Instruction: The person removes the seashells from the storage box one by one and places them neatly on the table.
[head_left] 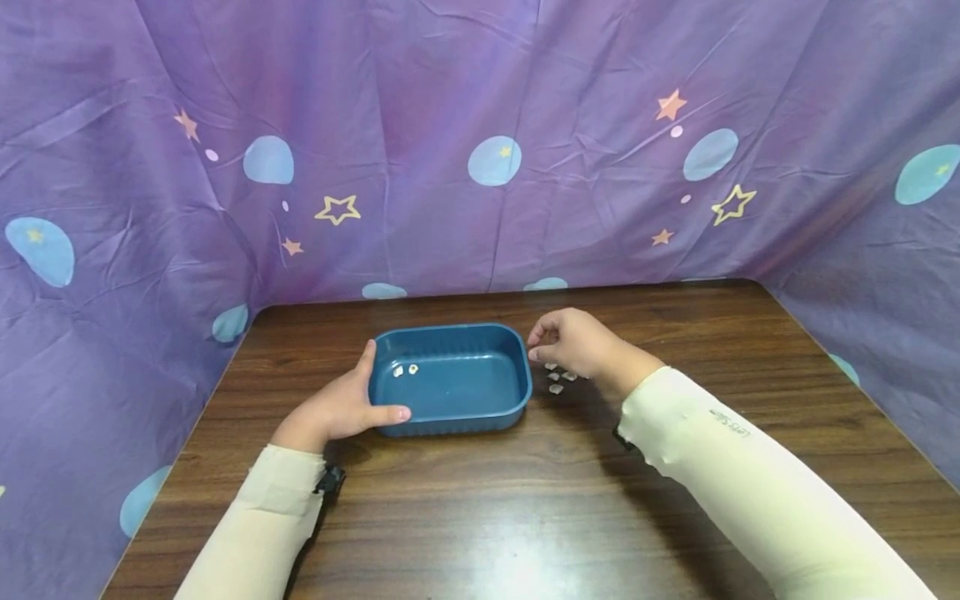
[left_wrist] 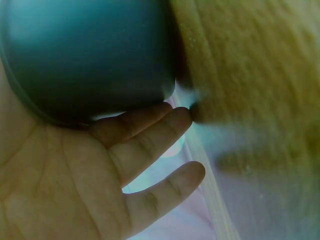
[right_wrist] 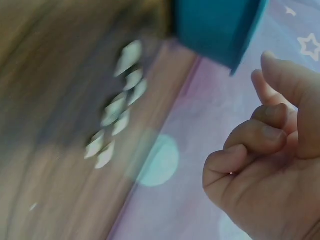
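A blue rectangular plastic container [head_left: 457, 421] stands on the wooden table. At its left end my left hand [head_left: 337, 408] holds it, thumb over the front rim and forefinger along the left side. Its other fingers [left_wrist: 155, 140] lie against and below the wall in the left wrist view. My right hand [head_left: 573, 342] hovers just off the container's right end, fingers bent, thumb and forefinger near each other. Whether something small is between those tips is hidden. Two small pale pieces [head_left: 413, 369] lie inside the container. Several more whitish pieces [right_wrist: 115, 110] lie on the table beneath my right hand.
The brown wooden table [head_left: 480, 500] ends shortly behind the container. A purple curtain [head_left: 420, 100] with stars and spots hangs behind and at both sides. Bright light reflects off the table's near part.
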